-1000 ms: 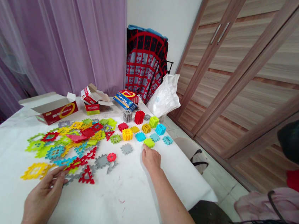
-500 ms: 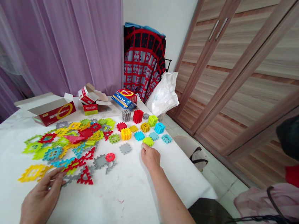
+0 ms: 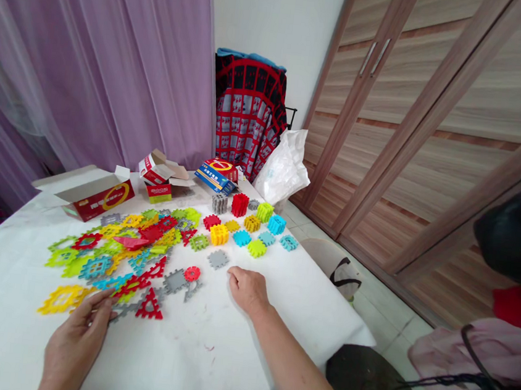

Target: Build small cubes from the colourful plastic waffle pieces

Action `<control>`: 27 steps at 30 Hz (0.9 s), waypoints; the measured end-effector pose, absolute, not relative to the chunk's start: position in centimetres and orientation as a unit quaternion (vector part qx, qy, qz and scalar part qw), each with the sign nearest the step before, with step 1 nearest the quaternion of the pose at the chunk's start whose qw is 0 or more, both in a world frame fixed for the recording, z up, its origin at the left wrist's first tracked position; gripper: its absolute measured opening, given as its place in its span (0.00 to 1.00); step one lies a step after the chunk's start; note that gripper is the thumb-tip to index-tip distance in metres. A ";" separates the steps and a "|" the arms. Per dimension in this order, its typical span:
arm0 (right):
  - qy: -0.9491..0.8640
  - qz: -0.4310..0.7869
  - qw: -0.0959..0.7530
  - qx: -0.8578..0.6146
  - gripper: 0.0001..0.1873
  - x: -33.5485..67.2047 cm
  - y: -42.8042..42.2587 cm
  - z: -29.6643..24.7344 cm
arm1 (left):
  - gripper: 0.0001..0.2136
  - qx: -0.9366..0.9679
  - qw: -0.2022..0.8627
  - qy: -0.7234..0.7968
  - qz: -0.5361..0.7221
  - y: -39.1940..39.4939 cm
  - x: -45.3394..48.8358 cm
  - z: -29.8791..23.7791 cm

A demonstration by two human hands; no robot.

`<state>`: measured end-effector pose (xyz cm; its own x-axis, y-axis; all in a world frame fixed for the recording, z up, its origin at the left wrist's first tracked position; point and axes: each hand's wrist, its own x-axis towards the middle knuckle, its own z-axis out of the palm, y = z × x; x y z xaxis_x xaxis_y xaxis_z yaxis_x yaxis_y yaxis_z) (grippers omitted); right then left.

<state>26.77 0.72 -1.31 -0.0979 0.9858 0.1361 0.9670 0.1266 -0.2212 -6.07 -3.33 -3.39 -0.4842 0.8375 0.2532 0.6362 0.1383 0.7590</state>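
Note:
My left hand (image 3: 76, 334) rests at the near edge of a pile of toothed plastic building pieces (image 3: 132, 240). Its fingers are loosely curved, thumb and fingertips a little apart, beside a grey piece (image 3: 124, 312) and a yellow square piece (image 3: 61, 300). My right hand (image 3: 247, 288) is closed with curled fingers over the bare cloth, and nothing shows in it. Closest to it lie a flat grey square piece (image 3: 218, 259) and a lime-green piece (image 3: 257, 248). Beyond them stand sorted stacks, among them a yellow stack (image 3: 219, 235) and a red stack (image 3: 239, 204).
Opened cardboard boxes (image 3: 101, 200) line the back left of the white-covered table (image 3: 169, 359). A blue and red box (image 3: 216, 176) stands further right, near a white plastic bag (image 3: 284, 169). A basket (image 3: 321, 257) is on the floor past the right edge.
My right hand has drawn back from the lime-green piece, moving left and towards me; that piece stays on the table. My left hand has hardly moved. The camera view has shifted slightly.

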 end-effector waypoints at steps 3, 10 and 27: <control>-0.739 0.033 0.120 -0.662 0.15 26.7 0.7 -1.1 | 0.23 0.471 0.177 0.746 0.436 -3.3 -5.9 -3.0; -0.729 0.016 0.124 -0.673 0.16 26.7 0.8 -1.6 | 0.23 0.451 0.207 0.729 0.471 -3.1 -5.3 -2.4; -0.805 -0.023 0.190 -0.562 0.14 23.3 1.1 -2.6 | 0.21 0.468 0.193 0.737 0.448 -2.7 -5.5 -3.1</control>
<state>23.32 1.08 -2.62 -0.2959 0.8954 0.3327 0.9133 0.3672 -0.1762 -5.48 -2.74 -3.13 -0.4878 0.8624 0.1351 0.5164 0.1603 0.8412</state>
